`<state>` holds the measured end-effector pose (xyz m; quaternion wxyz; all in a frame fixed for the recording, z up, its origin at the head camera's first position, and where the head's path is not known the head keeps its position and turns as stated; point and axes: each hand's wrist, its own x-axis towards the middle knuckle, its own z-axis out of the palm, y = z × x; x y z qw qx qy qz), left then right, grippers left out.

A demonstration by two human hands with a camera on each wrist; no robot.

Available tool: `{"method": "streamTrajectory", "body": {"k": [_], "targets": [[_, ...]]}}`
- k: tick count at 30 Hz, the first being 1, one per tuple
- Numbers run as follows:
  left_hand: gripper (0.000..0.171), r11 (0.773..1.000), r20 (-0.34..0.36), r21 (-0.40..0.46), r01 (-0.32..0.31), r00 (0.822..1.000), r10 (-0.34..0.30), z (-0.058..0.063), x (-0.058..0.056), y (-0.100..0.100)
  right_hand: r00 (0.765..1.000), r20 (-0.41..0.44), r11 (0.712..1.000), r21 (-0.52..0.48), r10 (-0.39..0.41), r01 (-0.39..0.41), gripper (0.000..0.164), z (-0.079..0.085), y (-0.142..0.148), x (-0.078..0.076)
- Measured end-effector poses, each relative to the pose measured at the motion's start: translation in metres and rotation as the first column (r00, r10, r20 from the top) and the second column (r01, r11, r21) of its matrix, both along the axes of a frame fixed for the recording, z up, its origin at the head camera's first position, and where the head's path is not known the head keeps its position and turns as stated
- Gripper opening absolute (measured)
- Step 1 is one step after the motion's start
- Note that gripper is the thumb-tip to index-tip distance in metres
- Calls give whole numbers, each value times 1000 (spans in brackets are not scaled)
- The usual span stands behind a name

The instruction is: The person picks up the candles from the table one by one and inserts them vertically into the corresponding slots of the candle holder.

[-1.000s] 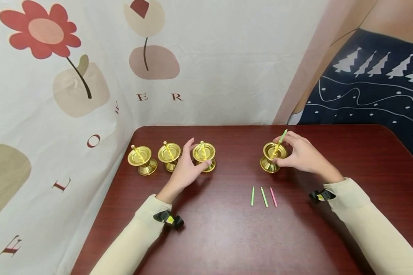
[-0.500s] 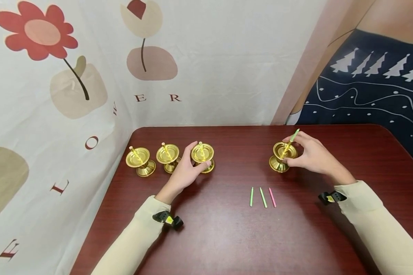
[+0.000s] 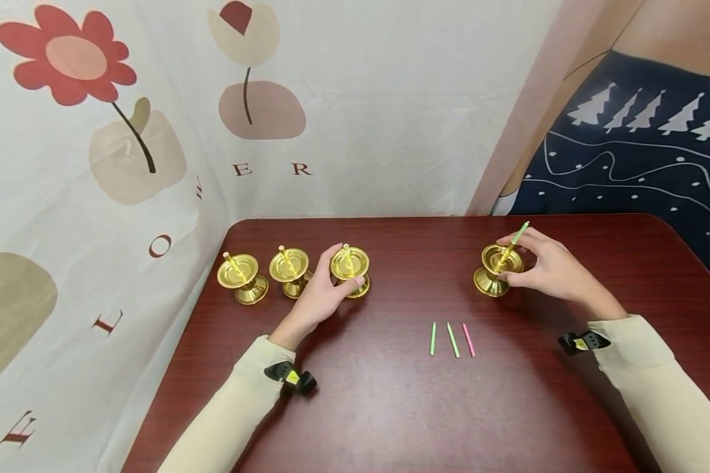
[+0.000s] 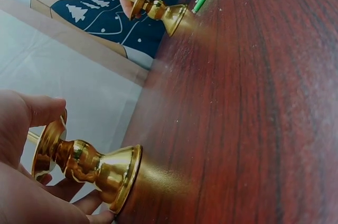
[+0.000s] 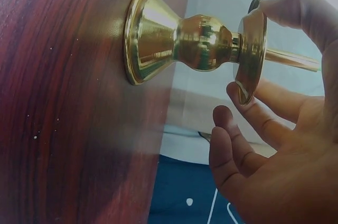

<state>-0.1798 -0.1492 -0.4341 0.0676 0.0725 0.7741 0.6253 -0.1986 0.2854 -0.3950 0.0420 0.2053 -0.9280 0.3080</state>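
My right hand [image 3: 547, 266] grips the dish rim of a brass candle holder [image 3: 492, 281] between thumb and fingers. A thin green candle [image 3: 521, 231] sticks up from this holder's central tube, leaning right in the head view. In the right wrist view, the thumb [image 5: 296, 10] presses one side of the rim and fingertips meet the other. My left hand [image 3: 316, 295] holds a matching candle holder [image 3: 359, 266] by its dish, the fingers reaching behind it. The left wrist view shows this holder's flared base [image 4: 122, 174] at the tabletop.
Two more brass candle holders, one at the far left [image 3: 251, 289] and another [image 3: 288, 263] beside my left hand, stand on the dark red table [image 3: 384, 407]. Two green candles [image 3: 453, 340] and a pink candle [image 3: 469, 339] lie in front. Printed cloth [image 3: 390, 131] hangs behind.
My right hand has moved to the right across the table with its candle holder and green candle. The left hand has stayed at its holder, its fingers drawn closer round the dish.
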Motion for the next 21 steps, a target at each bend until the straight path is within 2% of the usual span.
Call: {"method": "streamTrajectory", "body": {"k": [4, 9, 13, 16, 18, 21], "targets": [[86, 1000, 7, 10, 18, 1000, -18, -2, -1, 1, 1000, -12, 1000, -24, -16, 15, 57, -2, 4, 3], [86, 999, 5, -7, 37, 999, -37, -4, -3, 5, 988, -32, 982, -121, -150, 145, 56, -4, 2, 18], [86, 999, 7, -16, 42, 999, -42, -5, -5, 10, 966, -87, 961, -151, -245, 230, 42, 1, -8, 37], [85, 999, 17, -9, 53, 998, -53, -5, -6, 14, 969, -122, 970, -138, -216, 199, 27, 4, -22, 49], [84, 998, 23, 1, 63, 998, -63, -5, -7, 17, 977, -141, 983, -119, -157, 141, 19, 3, -33, 57], [82, 997, 19, 6, 73, 997, -73, -6, -8, 22, 985, -165, 997, -72, -42, 31, 17, -3, -51, 64]]}}
